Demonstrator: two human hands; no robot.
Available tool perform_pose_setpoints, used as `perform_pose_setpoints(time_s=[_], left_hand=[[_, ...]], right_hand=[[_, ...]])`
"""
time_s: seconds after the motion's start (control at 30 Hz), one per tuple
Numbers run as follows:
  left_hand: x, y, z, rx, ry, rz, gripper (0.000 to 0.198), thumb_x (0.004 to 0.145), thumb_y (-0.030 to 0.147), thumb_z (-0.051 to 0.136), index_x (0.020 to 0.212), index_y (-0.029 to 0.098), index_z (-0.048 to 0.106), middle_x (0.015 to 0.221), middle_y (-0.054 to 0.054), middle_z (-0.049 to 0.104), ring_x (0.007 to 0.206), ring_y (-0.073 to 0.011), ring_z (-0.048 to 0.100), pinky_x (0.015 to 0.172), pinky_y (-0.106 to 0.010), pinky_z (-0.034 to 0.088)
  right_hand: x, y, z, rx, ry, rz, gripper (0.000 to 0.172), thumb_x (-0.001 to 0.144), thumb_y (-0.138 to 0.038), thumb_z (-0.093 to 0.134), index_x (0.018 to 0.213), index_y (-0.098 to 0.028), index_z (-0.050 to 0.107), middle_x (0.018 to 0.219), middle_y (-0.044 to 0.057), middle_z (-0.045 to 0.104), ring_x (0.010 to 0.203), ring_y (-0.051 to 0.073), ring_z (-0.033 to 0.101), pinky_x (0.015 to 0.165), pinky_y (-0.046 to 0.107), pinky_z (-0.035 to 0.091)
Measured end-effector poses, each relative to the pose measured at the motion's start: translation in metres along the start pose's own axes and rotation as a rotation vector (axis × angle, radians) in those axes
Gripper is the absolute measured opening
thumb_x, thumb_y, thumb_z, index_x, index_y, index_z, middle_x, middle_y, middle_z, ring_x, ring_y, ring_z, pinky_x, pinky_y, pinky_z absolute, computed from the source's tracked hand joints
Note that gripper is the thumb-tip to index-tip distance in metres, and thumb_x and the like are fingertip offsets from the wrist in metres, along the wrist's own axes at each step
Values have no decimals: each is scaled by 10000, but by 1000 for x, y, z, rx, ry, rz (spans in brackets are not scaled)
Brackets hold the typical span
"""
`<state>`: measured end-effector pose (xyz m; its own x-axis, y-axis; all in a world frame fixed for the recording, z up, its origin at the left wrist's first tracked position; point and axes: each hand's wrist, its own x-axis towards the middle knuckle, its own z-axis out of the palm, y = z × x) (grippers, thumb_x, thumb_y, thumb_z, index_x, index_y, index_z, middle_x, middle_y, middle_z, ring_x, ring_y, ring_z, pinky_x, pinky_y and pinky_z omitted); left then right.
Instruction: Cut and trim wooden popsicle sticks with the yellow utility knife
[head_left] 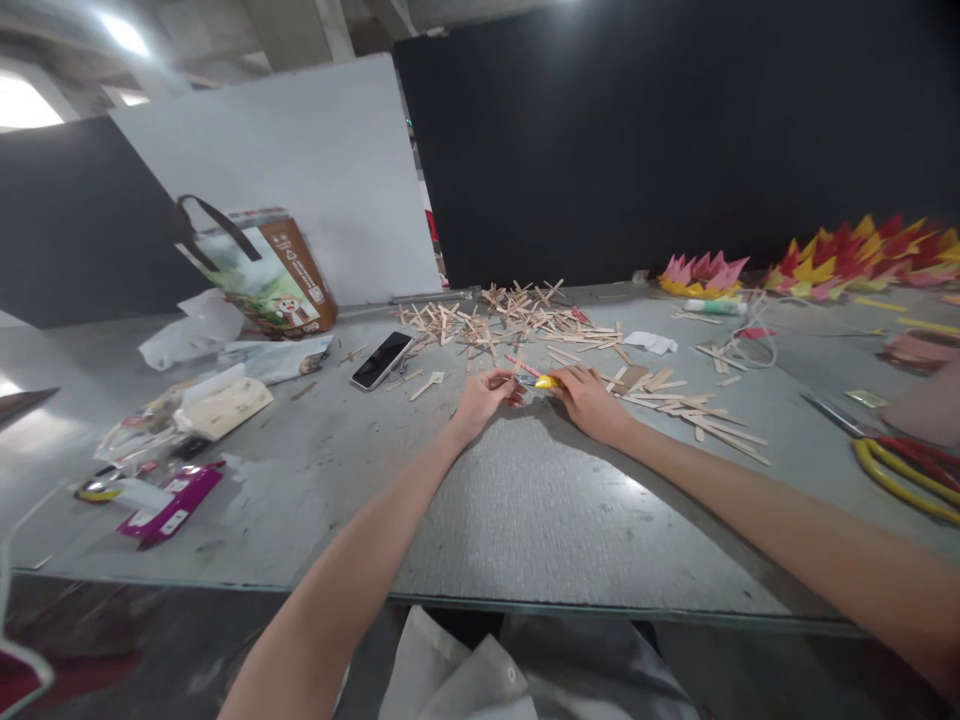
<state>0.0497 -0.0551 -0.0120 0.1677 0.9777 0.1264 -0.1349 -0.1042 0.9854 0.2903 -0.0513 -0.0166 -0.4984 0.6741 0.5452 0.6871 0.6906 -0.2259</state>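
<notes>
Both my arms reach out over a grey table (525, 510). My left hand (486, 393) is closed in a pinch on a thin wooden stick (521, 364) near the table's middle. My right hand (589, 397) is closed round a small yellow-tipped tool (547, 381), whose tip meets the stick between the two hands. Just behind them lies a heap of several wooden sticks and stick crosses (510, 315). More loose sticks (697, 410) lie to the right of my right hand.
A black phone (382, 360) lies left of the sticks. A brown printed bag (262, 270) and plastic packets (187, 405) stand at the left. Scissors with yellow handles (900, 465) lie at the right. Coloured paper flowers (855, 255) line the back right, before a black wall.
</notes>
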Motion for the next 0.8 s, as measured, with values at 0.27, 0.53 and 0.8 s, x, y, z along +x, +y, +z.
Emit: perform_pose_setpoints(time_s=[0.27, 0.53, 0.8], left_hand=[[1, -2, -1, -9, -1, -6, 461, 759, 474, 882, 1003, 123, 707, 863, -122, 798, 686, -200, 749, 725, -349, 607], [2, -3, -1, -27, -26, -14, 393, 763, 415, 876, 963, 132, 689, 839, -106, 795, 669, -187, 750, 711, -329, 608], [2, -4, -1, -23, -19, -15, 387, 759, 414, 876, 942, 140, 672, 850, -110, 798, 681, -192, 749, 731, -346, 608]], right_hand=[[0, -2, -2, 4, -1, 5, 304, 1091, -320, 403, 1248, -198, 633, 1188, 144, 717, 1100, 325, 600, 962, 462, 412], [0, 2, 1, 10, -5, -6, 303, 1093, -336, 410, 1252, -190, 622, 1179, 149, 710, 1109, 328, 608, 958, 466, 418], [0, 5, 4, 8, 3, -7, 305, 1083, -347, 422, 1252, -202, 631, 1172, 146, 711, 1111, 325, 607, 966, 471, 423]])
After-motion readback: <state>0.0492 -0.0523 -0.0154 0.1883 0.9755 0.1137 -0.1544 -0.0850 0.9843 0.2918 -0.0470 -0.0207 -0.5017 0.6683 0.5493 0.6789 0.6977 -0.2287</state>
